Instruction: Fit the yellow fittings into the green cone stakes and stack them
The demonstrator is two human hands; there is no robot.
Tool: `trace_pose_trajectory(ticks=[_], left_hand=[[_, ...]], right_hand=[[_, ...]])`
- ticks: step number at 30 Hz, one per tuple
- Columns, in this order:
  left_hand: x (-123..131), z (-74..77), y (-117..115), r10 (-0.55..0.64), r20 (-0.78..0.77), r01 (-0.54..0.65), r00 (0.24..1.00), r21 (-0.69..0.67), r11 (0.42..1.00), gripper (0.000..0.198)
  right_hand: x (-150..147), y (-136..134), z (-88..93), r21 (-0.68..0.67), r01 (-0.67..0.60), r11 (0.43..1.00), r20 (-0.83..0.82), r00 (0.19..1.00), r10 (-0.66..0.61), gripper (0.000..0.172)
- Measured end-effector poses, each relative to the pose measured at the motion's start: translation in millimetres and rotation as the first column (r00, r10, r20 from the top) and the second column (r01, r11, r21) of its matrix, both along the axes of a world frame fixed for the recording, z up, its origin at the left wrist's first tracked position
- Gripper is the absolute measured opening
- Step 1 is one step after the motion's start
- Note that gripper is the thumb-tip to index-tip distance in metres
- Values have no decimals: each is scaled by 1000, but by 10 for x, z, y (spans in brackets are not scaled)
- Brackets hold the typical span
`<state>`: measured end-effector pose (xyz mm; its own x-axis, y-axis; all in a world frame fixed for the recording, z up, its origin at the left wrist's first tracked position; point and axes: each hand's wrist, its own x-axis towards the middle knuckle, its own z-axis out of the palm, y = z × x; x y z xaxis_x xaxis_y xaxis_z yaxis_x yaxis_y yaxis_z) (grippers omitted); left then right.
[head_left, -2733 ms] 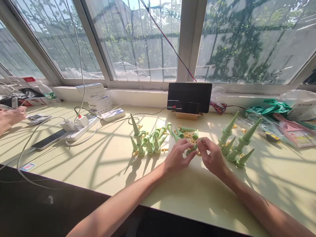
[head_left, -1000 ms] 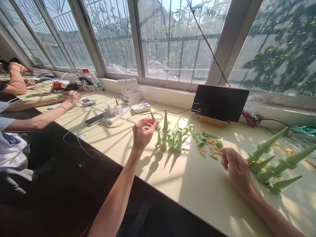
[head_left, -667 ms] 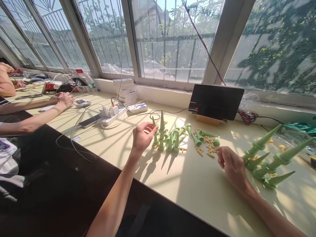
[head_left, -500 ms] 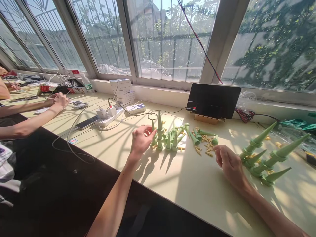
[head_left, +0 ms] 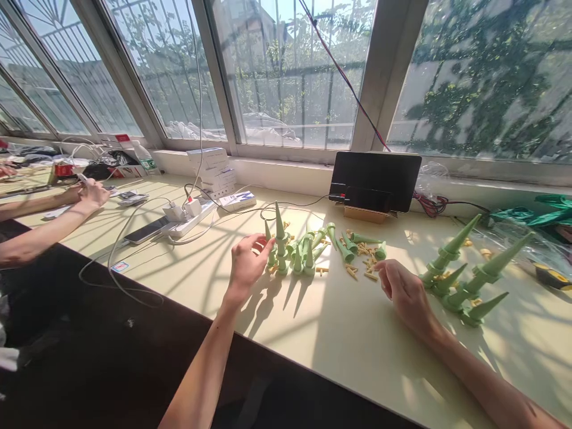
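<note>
My left hand pinches a small green cone at the left end of a group of green pieces. Just beside it a tall green spire stands upright on the table, and two shorter cones stand to its right. My right hand is curled, thumb and fingertips together at the edge of a scatter of small yellow pegs; whatever is between those fingertips is too small to make out. Loose green tapered pieces lie between the hands. To the right of my right hand stand several green spiked assemblies.
A black tablet leans on a cardboard stand at the back. Left of it are a power strip, a phone, cables and white boxes. Another person's hands work at far left. Plastic bags lie at right.
The whole view has shifted slightly, so things appear further left. Both my hands keep nearly the same place over the pieces. The other person now holds up a pale item.
</note>
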<state>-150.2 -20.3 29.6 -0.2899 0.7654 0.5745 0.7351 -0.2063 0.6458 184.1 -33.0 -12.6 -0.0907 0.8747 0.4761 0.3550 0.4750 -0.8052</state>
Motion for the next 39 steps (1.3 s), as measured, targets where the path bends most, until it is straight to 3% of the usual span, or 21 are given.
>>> trace_pose_trajectory(ticks=[11, 25, 29, 32, 34, 36, 37, 39], left_hand=[[-49, 7, -1, 23, -82, -20, 996, 29, 999, 32], [-52, 37, -93, 57, -44, -57, 997, -8, 998, 32], [3, 152, -279, 174, -36, -168, 984, 134, 977, 28], [229, 291, -485, 213, -45, -195, 976, 260, 946, 21], [486, 363, -593, 89, -122, -47, 989, 306, 951, 19], [795, 385, -629, -223, -253, 283, 941, 230, 931, 18], [956, 373, -613, -404, -322, 468, 856, 153, 870, 19], [1262, 308, -516, -652, -412, 703, 637, -37, 710, 21]], right_hand=[[-20, 13, 12, -36, -35, 999, -21, 999, 34, 37], [-19, 29, -26, -67, -40, 997, -19, 999, 38, 35], [-18, 29, -18, -53, -31, 998, -6, 1000, 31, 37], [-23, 28, -12, -62, -15, 998, 12, 1000, 16, 38], [-32, 27, -7, -68, -12, 998, 18, 1000, 13, 40], [-43, 26, 0, -74, -16, 997, 19, 1000, 17, 40], [-48, 25, 7, -75, -13, 997, 23, 1000, 14, 41], [-52, 20, 24, -67, 6, 998, 48, 999, -3, 41]])
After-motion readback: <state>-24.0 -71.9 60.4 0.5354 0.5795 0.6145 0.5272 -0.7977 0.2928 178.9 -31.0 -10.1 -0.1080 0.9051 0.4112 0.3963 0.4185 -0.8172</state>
